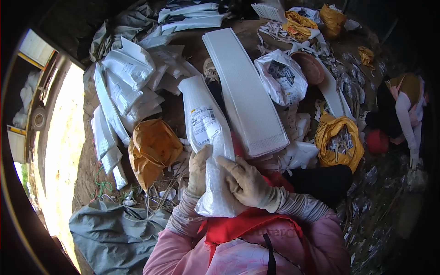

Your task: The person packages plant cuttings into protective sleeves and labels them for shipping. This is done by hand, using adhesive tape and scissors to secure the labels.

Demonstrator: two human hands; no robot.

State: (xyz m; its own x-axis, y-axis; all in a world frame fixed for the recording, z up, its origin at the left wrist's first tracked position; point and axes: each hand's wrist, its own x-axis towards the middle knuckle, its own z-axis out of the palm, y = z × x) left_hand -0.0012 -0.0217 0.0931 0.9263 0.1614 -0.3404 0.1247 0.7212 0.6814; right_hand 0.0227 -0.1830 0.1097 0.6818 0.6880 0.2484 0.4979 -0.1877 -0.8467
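Observation:
A long clear bubble-wrap package (195, 98) with a printed white label lies lengthwise before me, its near end at my chest. My left hand (198, 170), in a pale glove, is closed on the package's left edge. On the right edge, my gloved right hand (247, 183) has its index finger stretched along the wrap and the other fingers curled; the thumb side is partly hidden. Just right of the package lies a long stack of white foam sheets (245, 91). An open brown paper bag (156, 149) stands left of my left hand.
Wrapped packages (126, 75) are piled at the left. At the right are a white bag (280, 75) and a yellow sack (340, 142) of scraps. Another person (405, 105) bends down at the far right. A grey-green cloth (114, 238) lies at lower left.

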